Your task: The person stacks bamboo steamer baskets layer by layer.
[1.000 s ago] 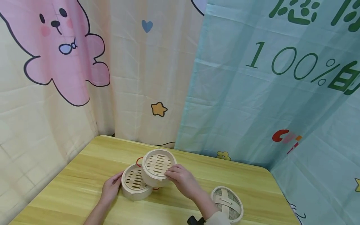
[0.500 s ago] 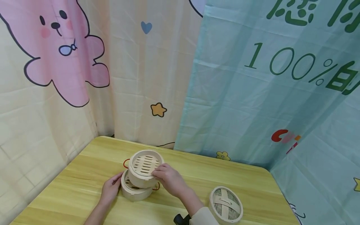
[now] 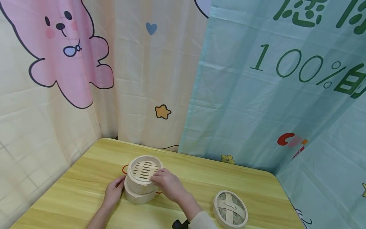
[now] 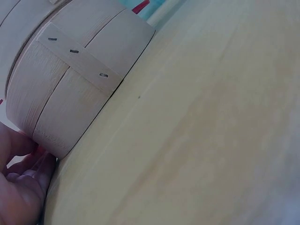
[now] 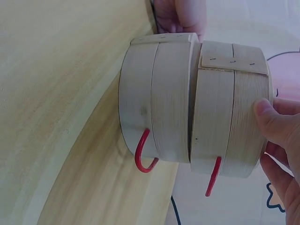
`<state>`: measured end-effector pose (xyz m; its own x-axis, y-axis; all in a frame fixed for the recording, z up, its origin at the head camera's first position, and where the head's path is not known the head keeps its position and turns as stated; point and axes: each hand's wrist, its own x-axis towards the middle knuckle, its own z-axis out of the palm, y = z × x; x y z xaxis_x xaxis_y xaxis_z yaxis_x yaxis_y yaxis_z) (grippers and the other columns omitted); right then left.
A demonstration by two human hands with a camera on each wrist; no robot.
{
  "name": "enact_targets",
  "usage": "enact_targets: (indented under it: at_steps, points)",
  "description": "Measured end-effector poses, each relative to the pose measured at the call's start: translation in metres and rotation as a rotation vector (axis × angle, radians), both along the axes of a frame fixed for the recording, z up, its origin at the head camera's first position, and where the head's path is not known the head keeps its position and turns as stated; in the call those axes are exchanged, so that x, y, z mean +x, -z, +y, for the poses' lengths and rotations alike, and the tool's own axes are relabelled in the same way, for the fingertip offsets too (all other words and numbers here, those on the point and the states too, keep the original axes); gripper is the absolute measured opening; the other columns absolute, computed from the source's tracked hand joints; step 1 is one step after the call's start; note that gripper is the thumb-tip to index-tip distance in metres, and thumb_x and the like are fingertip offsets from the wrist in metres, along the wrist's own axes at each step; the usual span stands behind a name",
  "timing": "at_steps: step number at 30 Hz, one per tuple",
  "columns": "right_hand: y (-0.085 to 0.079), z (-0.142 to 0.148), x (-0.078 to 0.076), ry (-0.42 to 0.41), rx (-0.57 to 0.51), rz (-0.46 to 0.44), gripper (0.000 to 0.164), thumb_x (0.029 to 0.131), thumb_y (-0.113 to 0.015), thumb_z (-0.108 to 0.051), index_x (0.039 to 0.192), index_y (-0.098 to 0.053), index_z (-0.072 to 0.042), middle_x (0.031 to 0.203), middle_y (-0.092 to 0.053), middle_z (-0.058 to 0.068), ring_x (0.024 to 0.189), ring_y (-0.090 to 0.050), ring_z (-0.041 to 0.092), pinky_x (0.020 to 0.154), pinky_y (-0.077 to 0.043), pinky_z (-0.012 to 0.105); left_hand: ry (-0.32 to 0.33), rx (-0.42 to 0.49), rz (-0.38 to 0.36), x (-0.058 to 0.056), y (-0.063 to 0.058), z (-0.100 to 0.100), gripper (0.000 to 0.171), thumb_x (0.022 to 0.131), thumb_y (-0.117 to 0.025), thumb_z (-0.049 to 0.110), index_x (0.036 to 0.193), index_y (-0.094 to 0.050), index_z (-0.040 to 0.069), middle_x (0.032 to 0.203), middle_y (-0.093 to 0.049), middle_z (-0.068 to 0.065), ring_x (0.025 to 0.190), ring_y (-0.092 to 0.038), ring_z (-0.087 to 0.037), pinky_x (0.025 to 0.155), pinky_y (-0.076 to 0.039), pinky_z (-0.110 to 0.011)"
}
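Two round bamboo steamer baskets are stacked slightly askew. My right hand [image 3: 169, 184] pinches the rim of the upper steamer basket [image 3: 137, 186], thumb on the outer wall. A narrow dark gap shows between the tiers in the right wrist view, so whether the upper one is fully seated I cannot tell. The lower steamer basket [image 3: 139, 198] stands on the table. At its left side my left hand [image 3: 112, 192] holds it low down; a bit of red shows between thumb and fingers in the left wrist view. Red loop handles [image 5: 213, 177] stick out from the walls.
A round woven steamer lid [image 3: 230, 208] with crossed strips lies to the right on the wood-patterned table [image 3: 94, 171]. Printed curtains [image 3: 143, 79] hang behind and beside the table. A black object [image 3: 180, 224] sits by my right sleeve.
My right hand has carried the upper basket left and down onto or just above the lower one, covering its slatted floor. My left hand has kept its place.
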<state>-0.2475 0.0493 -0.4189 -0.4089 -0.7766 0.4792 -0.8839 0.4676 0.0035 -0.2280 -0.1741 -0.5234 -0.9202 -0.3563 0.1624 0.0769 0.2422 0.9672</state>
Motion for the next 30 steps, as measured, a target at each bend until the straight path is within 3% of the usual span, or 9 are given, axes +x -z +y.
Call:
enact_targets:
  at_steps: [15,26,30]
  points:
    - [0.0006,-0.0086,0.0018,0.025,0.026,0.005,0.016,0.079,-0.058,-0.02,0.094,-0.063,-0.019,0.093,-0.058,-0.011,0.091,-0.045,0.004,0.078,-0.037,0.012,0.004,0.01,-0.04,-0.0016,-0.0018,-0.0001,0.034,0.088,-0.044,0.015,0.112,-0.049,-0.008,0.114,-0.048,-0.02,0.105,-0.041,-0.023,0.075,-0.032,-0.006]
    - [-0.0031,-0.0088,0.0022,0.034,0.059,0.003,0.016,0.078,-0.059,-0.02,0.094,-0.063,-0.02,0.092,-0.058,-0.011,0.09,-0.045,0.005,0.076,-0.038,0.012,0.005,0.011,-0.071,-0.002,-0.0026,-0.0002,0.036,0.087,-0.046,0.02,0.112,-0.05,-0.005,0.115,-0.049,-0.018,0.106,-0.04,-0.022,0.079,-0.032,-0.01]
    - [-0.0044,-0.01,0.0028,0.04,0.067,0.009,0.016,0.078,-0.059,-0.019,0.093,-0.063,-0.019,0.091,-0.058,-0.011,0.089,-0.045,0.005,0.076,-0.039,0.012,0.0,0.014,-0.075,-0.0014,-0.0031,0.0001,0.034,0.087,-0.046,0.017,0.113,-0.05,-0.004,0.115,-0.049,-0.017,0.107,-0.04,-0.022,0.085,-0.033,-0.02]
